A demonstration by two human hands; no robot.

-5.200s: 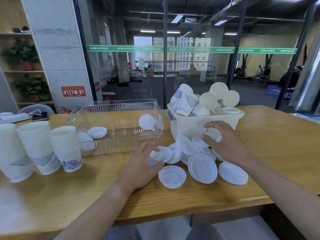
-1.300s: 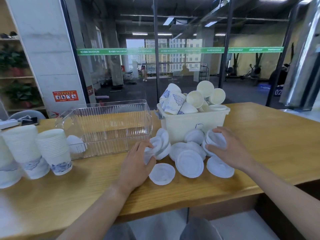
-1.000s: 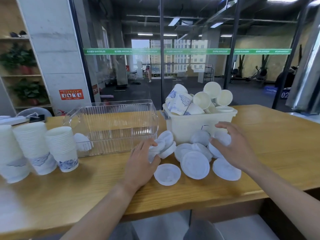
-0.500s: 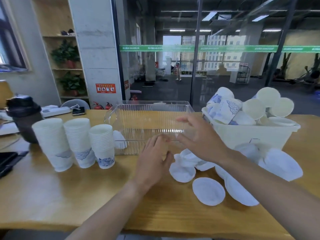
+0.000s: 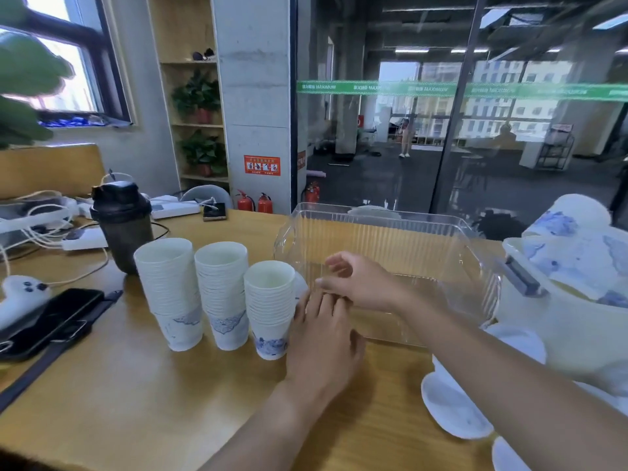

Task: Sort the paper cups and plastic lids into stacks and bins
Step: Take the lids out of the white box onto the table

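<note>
Hovering beside the clear bin (image 5: pixel 390 263), both hands are holding nothing, left hand (image 5: pixel 323 341) fingers straight near three cup stacks (image 5: pixel 221 294), right hand (image 5: pixel 360 283) fingers loosely curled, lids (image 5: pixel 455 409) lying on the tabletop (image 5: pixel 136 402) by the white bin (image 5: pixel 571 328).

Cups at centre, bins to the right, desk clutter at left.
Three cup stacks (image 5: pixel 221 294) stand mid-frame on the table (image 5: pixel 136 402); the clear bin (image 5: pixel 390 246) is right of them, the cup-filled tub (image 5: pixel 577 321) at the right edge, lids (image 5: pixel 455 409) lower right, a shaker bottle (image 5: pixel 122 226) behind-left.
</note>
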